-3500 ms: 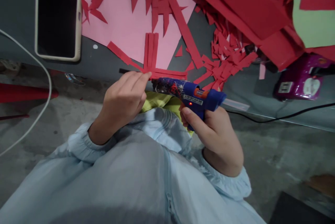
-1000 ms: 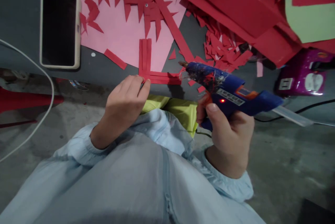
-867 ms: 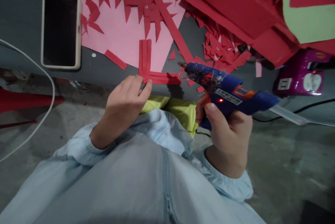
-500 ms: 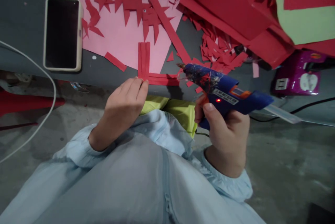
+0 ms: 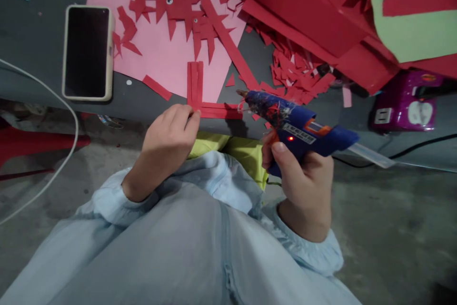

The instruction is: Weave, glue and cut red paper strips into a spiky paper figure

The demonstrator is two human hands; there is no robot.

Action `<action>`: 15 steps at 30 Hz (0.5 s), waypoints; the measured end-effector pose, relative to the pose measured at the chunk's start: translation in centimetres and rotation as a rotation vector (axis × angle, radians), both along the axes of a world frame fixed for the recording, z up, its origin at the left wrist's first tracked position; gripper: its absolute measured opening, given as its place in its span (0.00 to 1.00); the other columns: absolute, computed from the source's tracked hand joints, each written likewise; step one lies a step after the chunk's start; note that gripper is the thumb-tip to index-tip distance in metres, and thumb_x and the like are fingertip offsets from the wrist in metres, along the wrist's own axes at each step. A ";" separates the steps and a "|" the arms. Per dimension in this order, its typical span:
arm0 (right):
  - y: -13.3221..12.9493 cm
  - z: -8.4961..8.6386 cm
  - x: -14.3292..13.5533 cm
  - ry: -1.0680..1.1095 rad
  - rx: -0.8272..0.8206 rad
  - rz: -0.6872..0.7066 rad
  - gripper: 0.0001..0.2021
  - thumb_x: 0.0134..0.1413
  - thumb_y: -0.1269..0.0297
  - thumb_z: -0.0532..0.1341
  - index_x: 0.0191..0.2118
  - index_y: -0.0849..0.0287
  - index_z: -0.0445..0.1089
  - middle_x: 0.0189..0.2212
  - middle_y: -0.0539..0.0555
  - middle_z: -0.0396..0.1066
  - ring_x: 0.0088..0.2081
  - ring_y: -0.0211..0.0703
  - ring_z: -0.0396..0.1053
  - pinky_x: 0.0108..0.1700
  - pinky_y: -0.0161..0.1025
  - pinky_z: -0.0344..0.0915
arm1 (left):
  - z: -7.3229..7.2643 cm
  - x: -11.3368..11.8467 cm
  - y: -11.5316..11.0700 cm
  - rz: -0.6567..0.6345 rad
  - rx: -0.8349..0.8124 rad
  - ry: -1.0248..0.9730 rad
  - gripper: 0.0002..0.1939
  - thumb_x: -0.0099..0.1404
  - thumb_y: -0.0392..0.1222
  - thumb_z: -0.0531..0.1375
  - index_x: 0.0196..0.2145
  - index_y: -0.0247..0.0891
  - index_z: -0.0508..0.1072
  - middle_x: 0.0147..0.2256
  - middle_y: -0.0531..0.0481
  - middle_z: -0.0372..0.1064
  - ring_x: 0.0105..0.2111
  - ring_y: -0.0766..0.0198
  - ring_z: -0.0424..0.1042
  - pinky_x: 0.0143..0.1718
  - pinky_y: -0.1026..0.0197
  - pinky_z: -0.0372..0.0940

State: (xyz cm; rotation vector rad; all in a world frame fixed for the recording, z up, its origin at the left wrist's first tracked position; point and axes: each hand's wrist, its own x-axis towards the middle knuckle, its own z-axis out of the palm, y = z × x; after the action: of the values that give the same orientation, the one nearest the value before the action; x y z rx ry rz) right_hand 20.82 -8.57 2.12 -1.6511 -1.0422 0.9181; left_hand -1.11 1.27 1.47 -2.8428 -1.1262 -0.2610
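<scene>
In my right hand is a blue hot glue gun, gripped by its handle. Its red light is lit, and a clear glue stick sticks out of the back. Stringy residue coats the front, and the nozzle points left over the table edge. My left hand is closed, its fingertips at the corner of an L-shaped red paper piece. One arm of that piece stands up over pink paper; the other runs right, below the nozzle. Part of the corner is hidden by my fingers.
Spiky red paper cutouts with googly eyes lie on the pink sheet. A phone is at left, near a white cable. Red scraps, folded red paper, a green sheet and a purple box-like device are at right.
The glue gun and my right hand have shifted slightly left, bringing the nozzle nearer the L-shaped paper's right end. My left hand stays at the corner. The whole view has moved a little.
</scene>
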 end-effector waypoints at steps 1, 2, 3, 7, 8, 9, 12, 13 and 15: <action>0.0 -0.1 0.0 0.000 -0.001 0.001 0.09 0.60 0.57 0.64 0.36 0.57 0.74 0.19 0.45 0.68 0.20 0.35 0.64 0.22 0.35 0.61 | 0.0 0.0 0.1 -0.002 -0.007 -0.006 0.15 0.70 0.33 0.51 0.48 0.30 0.75 0.42 0.36 0.75 0.41 0.52 0.73 0.39 0.53 0.70; 0.0 -0.1 0.0 0.000 0.000 0.003 0.09 0.60 0.57 0.64 0.36 0.57 0.75 0.19 0.45 0.68 0.20 0.35 0.64 0.22 0.35 0.61 | -0.1 0.0 0.1 -0.003 -0.016 -0.017 0.15 0.70 0.33 0.51 0.47 0.29 0.75 0.42 0.35 0.74 0.41 0.52 0.73 0.40 0.52 0.70; 0.0 -0.2 0.0 0.000 0.001 0.004 0.08 0.61 0.57 0.64 0.36 0.57 0.75 0.20 0.45 0.68 0.20 0.35 0.65 0.23 0.35 0.61 | -0.2 0.0 0.1 0.000 -0.024 -0.033 0.15 0.70 0.33 0.51 0.48 0.29 0.75 0.42 0.35 0.74 0.42 0.51 0.73 0.41 0.52 0.70; 0.1 -0.3 0.1 -0.006 0.008 0.018 0.09 0.60 0.57 0.64 0.35 0.57 0.74 0.20 0.46 0.67 0.21 0.35 0.64 0.23 0.35 0.61 | -0.6 -0.1 0.0 0.024 -0.010 -0.093 0.16 0.69 0.32 0.52 0.50 0.29 0.75 0.48 0.32 0.73 0.49 0.48 0.72 0.46 0.49 0.71; 0.1 -0.3 0.1 -0.008 0.008 0.024 0.09 0.60 0.57 0.64 0.34 0.57 0.74 0.20 0.46 0.67 0.21 0.35 0.64 0.23 0.35 0.61 | -0.6 -0.2 0.0 0.026 -0.003 -0.098 0.16 0.69 0.32 0.52 0.50 0.28 0.75 0.50 0.31 0.72 0.50 0.47 0.72 0.47 0.48 0.71; 0.1 -0.4 0.1 -0.010 0.007 0.028 0.09 0.60 0.57 0.64 0.34 0.57 0.74 0.21 0.46 0.67 0.21 0.36 0.64 0.23 0.36 0.61 | -0.7 -0.2 0.0 0.026 -0.002 -0.101 0.17 0.69 0.32 0.52 0.51 0.28 0.74 0.51 0.30 0.72 0.52 0.46 0.71 0.48 0.47 0.71; 0.1 -0.5 0.2 -0.010 0.001 0.032 0.09 0.61 0.57 0.64 0.34 0.57 0.73 0.21 0.46 0.68 0.22 0.36 0.65 0.24 0.36 0.61 | -0.8 -0.4 0.1 0.012 -0.010 -0.106 0.18 0.68 0.32 0.52 0.52 0.28 0.74 0.54 0.30 0.71 0.54 0.46 0.71 0.51 0.46 0.71; 0.1 -0.5 0.2 -0.007 -0.003 0.034 0.09 0.61 0.57 0.64 0.35 0.57 0.74 0.21 0.46 0.68 0.22 0.36 0.64 0.24 0.36 0.61 | -0.8 -0.4 0.1 0.004 -0.010 -0.103 0.17 0.68 0.32 0.52 0.52 0.28 0.74 0.54 0.30 0.71 0.54 0.46 0.71 0.52 0.46 0.70; 0.1 -0.6 0.2 -0.005 -0.010 0.042 0.08 0.61 0.58 0.64 0.36 0.57 0.74 0.21 0.46 0.68 0.21 0.36 0.64 0.24 0.36 0.61 | -0.8 -0.5 0.2 -0.016 -0.006 -0.088 0.17 0.68 0.32 0.53 0.52 0.28 0.74 0.53 0.31 0.72 0.54 0.47 0.71 0.52 0.46 0.70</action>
State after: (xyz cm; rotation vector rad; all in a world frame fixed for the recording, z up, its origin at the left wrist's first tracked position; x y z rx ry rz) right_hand 21.00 -8.47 1.51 -1.6453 -1.0813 0.9487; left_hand -1.62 1.46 0.65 -2.8723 -1.1212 -0.3880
